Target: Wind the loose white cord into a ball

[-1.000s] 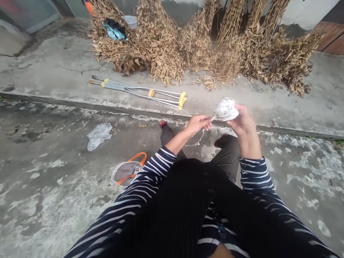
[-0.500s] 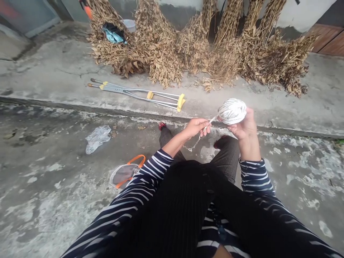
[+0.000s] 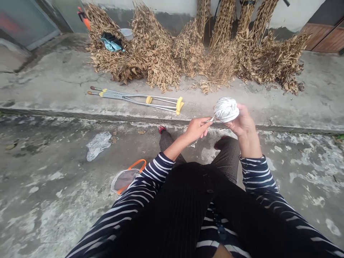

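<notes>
A ball of white cord (image 3: 226,109) with thin dark streaks is held up in front of me. My right hand (image 3: 243,123) is closed around its right side and underside. To the left of the ball, my left hand (image 3: 198,128) pinches the cord's strand close to where it leaves the ball. Only a short piece of strand shows between the fingertips and the ball; a loose part hangs below the left hand, mostly hidden by it.
Crutches (image 3: 137,99) with yellow pads lie on the raised concrete ledge (image 3: 53,82). Dried plant bundles (image 3: 158,57) lean on the wall behind. A clear plastic bag (image 3: 99,145) and a mesh bag with orange handles (image 3: 125,179) lie on the lower ground to my left.
The ball has turned in my right hand and moved slightly left. My left hand is now closer to it, with less strand between them. The hanging strand shows less.
</notes>
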{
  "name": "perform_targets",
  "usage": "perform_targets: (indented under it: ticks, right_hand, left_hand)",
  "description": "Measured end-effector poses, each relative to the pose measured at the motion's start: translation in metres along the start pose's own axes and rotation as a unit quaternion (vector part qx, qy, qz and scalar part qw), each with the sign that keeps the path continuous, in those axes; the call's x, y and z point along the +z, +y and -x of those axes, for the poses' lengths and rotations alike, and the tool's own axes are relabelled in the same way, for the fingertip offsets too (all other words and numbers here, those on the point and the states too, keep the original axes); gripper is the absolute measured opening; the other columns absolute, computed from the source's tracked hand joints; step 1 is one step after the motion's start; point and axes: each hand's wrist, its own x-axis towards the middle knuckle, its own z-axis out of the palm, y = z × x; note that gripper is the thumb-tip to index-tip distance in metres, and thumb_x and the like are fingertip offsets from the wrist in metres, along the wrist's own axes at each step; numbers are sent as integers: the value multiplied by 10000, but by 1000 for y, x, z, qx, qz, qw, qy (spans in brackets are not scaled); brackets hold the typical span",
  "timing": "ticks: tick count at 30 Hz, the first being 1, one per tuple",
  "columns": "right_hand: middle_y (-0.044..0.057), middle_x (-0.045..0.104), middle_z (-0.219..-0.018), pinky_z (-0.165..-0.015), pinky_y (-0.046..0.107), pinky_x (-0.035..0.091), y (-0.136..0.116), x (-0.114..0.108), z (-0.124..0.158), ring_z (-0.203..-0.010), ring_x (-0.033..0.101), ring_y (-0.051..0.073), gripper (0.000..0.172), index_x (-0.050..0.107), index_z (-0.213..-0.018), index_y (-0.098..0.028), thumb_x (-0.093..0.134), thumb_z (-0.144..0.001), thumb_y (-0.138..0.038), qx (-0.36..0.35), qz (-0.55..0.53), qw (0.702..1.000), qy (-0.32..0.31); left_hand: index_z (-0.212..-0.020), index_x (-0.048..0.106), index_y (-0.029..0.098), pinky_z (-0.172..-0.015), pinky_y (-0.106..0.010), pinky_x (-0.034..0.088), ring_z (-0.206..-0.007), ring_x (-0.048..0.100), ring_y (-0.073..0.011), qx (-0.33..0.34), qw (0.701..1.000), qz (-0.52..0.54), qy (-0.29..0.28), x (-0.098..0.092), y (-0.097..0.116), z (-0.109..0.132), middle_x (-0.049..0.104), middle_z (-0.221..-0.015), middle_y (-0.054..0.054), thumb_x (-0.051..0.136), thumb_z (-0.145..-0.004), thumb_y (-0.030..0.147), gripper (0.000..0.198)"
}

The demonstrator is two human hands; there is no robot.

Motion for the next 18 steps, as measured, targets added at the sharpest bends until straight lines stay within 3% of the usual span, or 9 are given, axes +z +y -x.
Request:
perform_targets:
  ticks: [2, 5, 9, 13, 18]
  right_hand:
    - [52, 798, -957, -333, 175, 324, 0, 5, -1, -687, 685, 166, 461, 696, -1019, -230, 836, -684, -514, 2, -19, 1000, 1]
    - [25, 771, -877, -342, 181, 350, 0, 10, -2, -634, 647, 140, 471, 705, -1007, -223, 869, -664, -500, 1, -41, 999, 8]
    - [0, 714, -762, -398, 219, 440, 1, 13, -4, -586, 602, 135, 476, 703, -971, -227, 885, -643, -520, 6, -4, 1000, 16]
    - [17, 680, -687, -362, 226, 380, 2, 18, 0, -538, 557, 134, 440, 719, -885, -195, 883, -617, -503, 14, 49, 999, 14]
    - [40, 683, -672, -383, 233, 414, 2, 31, 13, -543, 584, 141, 355, 718, -793, -182, 872, -633, -458, 2, 62, 998, -8]
  left_hand:
    - [-1065, 805, 153, -504, -216, 407, -409, 507, -91, 30, 999, -36, 7, -2, -1, 0, 612, -516, 33, 621, -1007, 437, 343]
    - [-836, 762, 151, -537, -206, 432, -504, 573, -88, 55, 996, -58, 36, -2, 0, 0, 703, -669, -2, 584, -995, 317, 291]
    - [-812, 719, 133, -461, -202, 406, -485, 546, -74, 0, 998, -10, 58, 2, 0, -5, 735, -764, -19, 579, -940, 175, 194]
    - [-760, 670, 131, -445, -185, 407, -521, 608, -93, -58, 993, 78, 72, 6, -4, -14, 665, -647, 0, 622, -863, 62, 133]
    - [-716, 663, 137, -468, -209, 424, -526, 636, -114, -89, 985, 114, 90, 6, -9, -26, 694, -654, -25, 708, -865, 120, 157]
